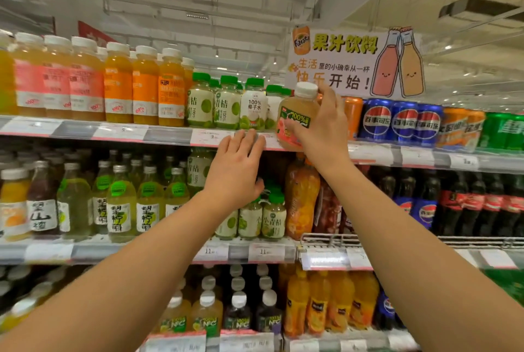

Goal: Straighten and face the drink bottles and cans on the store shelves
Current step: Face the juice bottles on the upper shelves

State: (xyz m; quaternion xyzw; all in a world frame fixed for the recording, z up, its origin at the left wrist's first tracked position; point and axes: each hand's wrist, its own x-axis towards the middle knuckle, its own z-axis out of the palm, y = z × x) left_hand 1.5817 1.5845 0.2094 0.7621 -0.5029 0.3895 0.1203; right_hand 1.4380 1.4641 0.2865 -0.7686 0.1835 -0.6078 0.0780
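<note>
My right hand (323, 127) grips a small juice bottle (295, 113) with a white cap and a pink and green label, held tilted in front of the top shelf edge (170, 131). My left hand (236, 170) is raised below that shelf with straight fingers, its fingertips touching the price rail. Just left of the held bottle stand green-capped bottles (226, 103) of lime juice and coconut water. Further left is a row of white-capped orange juice bottles (144, 87). Blue Pepsi cans (402, 121) and orange cans stand to the right of my right hand.
A Fanta juice sign (354, 63) hangs above the top shelf. The middle shelf (85, 249) holds glass lemon drinks, small green-capped bottles (263, 218), orange bottles and dark cola bottles (467, 201). Below are NFC juice bottles (209, 314) and orange drink bottles (329, 303).
</note>
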